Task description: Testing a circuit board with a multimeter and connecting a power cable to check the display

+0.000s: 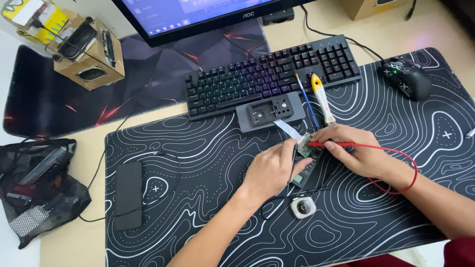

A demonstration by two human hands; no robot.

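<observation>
Circuit board (305,146), small and green, sits mid-desk near the keyboard (271,74), left hand (271,170) fingers pinching its edge while right hand (356,151) fingers grip 1 red probe (330,144), whose tip wants steady, light contact.

Single head-worn view, looking steeply down and forward over the desk mat (376,217), close above both hands, monitor (198,15) cut off at top edge, seemingly tilted slightly, no second view shared
</observation>
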